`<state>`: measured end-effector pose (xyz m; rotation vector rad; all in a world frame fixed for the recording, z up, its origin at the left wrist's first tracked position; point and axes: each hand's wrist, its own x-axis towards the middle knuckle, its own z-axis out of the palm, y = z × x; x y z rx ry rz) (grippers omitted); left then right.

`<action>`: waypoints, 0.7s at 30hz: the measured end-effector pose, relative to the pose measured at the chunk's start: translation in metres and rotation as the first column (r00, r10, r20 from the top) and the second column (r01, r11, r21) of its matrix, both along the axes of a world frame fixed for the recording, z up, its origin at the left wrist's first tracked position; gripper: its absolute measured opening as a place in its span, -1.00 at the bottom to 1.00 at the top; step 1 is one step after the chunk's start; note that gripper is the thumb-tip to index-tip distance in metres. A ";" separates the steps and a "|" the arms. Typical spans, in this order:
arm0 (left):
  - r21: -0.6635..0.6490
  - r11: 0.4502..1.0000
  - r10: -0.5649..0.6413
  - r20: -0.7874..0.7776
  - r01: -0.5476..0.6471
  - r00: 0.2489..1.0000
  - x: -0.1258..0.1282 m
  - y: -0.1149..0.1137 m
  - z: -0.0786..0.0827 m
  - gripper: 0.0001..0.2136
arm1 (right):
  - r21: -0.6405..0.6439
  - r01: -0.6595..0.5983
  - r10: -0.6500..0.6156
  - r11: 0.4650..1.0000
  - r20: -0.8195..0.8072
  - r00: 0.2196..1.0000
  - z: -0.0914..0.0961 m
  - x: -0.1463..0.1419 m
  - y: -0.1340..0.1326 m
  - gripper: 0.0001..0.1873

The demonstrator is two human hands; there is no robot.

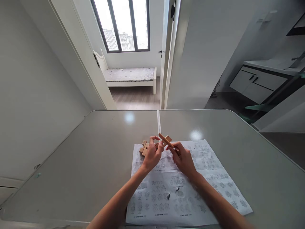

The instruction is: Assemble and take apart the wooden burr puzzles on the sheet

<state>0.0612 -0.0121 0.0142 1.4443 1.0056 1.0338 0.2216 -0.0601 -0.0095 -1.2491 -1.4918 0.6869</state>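
My right hand point(184, 158) is closed around a slim wooden stick point(165, 139), which slants up and to the left out of the fingers. My left hand point(152, 155) is beside the stick's far end, its index finger bent and its thumb apart from it. Whether its fingertips touch the stick is hard to see. Notched wooden blocks point(143, 149) lie just left of my left hand, partly hidden by it. Another wooden piece point(168, 138) shows behind the stick. Under both hands is a large printed sheet point(162, 190) with rows of small diagrams.
The grey table point(95, 165) has a seam down its middle and a raised pale edge. Two small dark marks or tears show on the sheet. Beyond the table, a doorway leads to a bed point(130, 74) under a window. A white cabinet point(258, 81) stands at the right.
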 end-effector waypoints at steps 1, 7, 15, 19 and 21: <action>0.001 1.000 0.005 0.002 -0.005 1.000 0.001 0.000 -0.001 -0.75 | 0.003 0.000 0.000 1.000 0.007 1.000 -0.001 -0.001 0.000 -0.79; -0.004 0.998 0.065 -0.010 -0.065 0.998 0.005 -0.002 -0.003 -0.76 | -0.021 0.005 -0.004 1.000 0.010 1.000 -0.006 -0.008 -0.002 -0.79; 0.013 0.998 0.056 -0.092 -0.055 0.994 0.003 -0.001 0.000 -0.74 | -0.032 0.014 -0.014 0.999 0.010 1.000 -0.002 -0.005 -0.001 -0.81; 0.017 0.998 0.057 -0.106 -0.055 0.993 0.003 -0.002 0.001 -0.73 | -0.028 0.027 -0.027 0.999 0.018 0.999 -0.002 -0.005 -0.001 -0.82; 0.017 0.999 0.048 -0.096 -0.046 0.994 0.003 -0.003 0.001 -0.73 | -0.028 0.026 -0.025 0.999 0.025 0.999 -0.001 -0.005 -0.002 -0.81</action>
